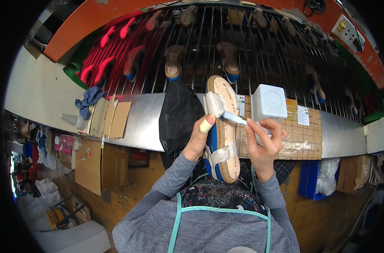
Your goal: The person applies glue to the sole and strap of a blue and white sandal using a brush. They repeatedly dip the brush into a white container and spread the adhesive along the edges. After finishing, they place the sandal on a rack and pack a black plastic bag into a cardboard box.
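Note:
In front of my chest, a sandal (230, 139) stands nearly upright, its pale insole turned to the right and blue showing along its left side. Two whitish, wrapped-looking straps cross it. My left hand (194, 145) is closed around its left side, with a pale yellow cover on the thumb. Between the fingers of my right hand (265, 145) is a small white-handled brush (235, 118). The brush's head reaches the edge of the upper strap. Just beyond the right hand stands a white square bottle (269, 102).
A metal-rod rack (200, 50) carries several sandals, some in red light at left. The metal bench (141, 122) holds a black mesh item (177, 116), taped cardboard (301, 141) and a blue rag (90, 100). Below it are a cardboard box (90, 166) and a blue bin (307, 179).

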`<state>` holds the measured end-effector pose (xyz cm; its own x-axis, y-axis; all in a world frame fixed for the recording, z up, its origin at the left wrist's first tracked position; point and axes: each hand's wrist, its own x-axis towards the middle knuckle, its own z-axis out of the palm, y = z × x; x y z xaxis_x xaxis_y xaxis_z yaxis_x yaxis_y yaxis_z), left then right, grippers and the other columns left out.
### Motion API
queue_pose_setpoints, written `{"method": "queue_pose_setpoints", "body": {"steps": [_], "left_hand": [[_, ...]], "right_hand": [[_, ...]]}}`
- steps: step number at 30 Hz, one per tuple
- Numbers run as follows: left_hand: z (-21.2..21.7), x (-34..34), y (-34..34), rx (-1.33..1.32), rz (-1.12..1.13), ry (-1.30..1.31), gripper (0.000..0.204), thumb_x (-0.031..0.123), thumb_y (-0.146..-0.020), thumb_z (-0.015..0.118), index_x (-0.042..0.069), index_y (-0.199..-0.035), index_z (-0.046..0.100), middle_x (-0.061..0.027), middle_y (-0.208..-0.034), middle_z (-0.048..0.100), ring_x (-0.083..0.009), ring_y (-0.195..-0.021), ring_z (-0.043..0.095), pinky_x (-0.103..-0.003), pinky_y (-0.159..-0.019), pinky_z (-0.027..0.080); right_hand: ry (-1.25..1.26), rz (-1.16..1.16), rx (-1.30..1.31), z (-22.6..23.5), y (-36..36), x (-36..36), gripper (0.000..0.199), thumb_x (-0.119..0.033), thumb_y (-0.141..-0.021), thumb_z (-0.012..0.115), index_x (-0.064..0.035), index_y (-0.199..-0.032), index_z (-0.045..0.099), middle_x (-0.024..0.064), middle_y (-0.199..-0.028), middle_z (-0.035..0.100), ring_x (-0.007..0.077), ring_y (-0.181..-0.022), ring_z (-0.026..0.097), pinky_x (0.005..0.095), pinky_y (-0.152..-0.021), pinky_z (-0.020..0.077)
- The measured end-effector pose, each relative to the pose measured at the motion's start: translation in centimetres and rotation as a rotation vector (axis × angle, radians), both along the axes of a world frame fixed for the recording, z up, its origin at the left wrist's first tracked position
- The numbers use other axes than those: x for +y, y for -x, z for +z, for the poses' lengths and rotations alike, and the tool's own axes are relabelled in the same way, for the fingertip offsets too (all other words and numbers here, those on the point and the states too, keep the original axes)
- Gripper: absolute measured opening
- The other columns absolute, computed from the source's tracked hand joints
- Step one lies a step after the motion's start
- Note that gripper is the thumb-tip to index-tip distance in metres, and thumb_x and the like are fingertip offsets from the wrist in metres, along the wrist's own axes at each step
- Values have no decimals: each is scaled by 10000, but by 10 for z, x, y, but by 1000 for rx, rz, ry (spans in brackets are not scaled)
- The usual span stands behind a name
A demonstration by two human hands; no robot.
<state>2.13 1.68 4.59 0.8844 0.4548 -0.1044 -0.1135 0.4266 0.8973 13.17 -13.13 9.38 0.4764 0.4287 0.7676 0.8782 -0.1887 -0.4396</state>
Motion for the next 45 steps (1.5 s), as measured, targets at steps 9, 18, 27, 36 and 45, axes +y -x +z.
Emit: {"method": "queue_pose_setpoints", "body": {"steps": [9, 18, 27, 36, 45], "left_hand": [[3, 7, -4, -47, -11, 64, 820, 623, -877, 483, -1, -1394, 356, -170, -1289, 523, -233, -1150, 551, -370, -961, 472], [13, 11, -8, -42, 62, -17, 795, 591, -872, 520, -16, -1370, 392, -169, -1283, 533, -231, -1138, 562, -349, -979, 449], [17, 10, -11, -45, 58, -31, 765, 562, -878, 531, -14, -1364, 401, -172, -1264, 548, -223, -1120, 576, -347, -973, 456], [20, 7, -13, -45, 18, 21, 756, 557, -888, 518, -8, -1375, 394, -174, -1286, 535, -231, -1142, 564, -359, -977, 454], [26, -5, -5, -45, -11, 151, 735, 550, -903, 502, 0, -1378, 393, -168, -1297, 530, -234, -1161, 552, -373, -1000, 439]], "right_hand": [[83, 178, 190, -9, 1, -17, 211, -44, -702, 765, -76, -909, 739, 27, -845, 583, 155, -753, 477, 284, -691, 359], [196, 249, 245, -2, -1, -35, 186, -54, -709, 763, -64, -893, 735, 25, -814, 578, 159, -746, 469, 286, -700, 367], [181, 249, 176, -4, -2, -45, 192, -108, -692, 781, -102, -879, 739, 3, -801, 597, 138, -703, 494, 309, -708, 281], [228, 330, 49, 4, -8, -58, 219, -102, -690, 775, -110, -907, 742, 6, -801, 601, 133, -715, 514, 317, -703, 278], [-21, 275, 453, -16, -12, -31, 141, -52, -764, 745, -35, -903, 732, 28, -823, 574, 102, -678, 516, 236, -585, 405]]}}
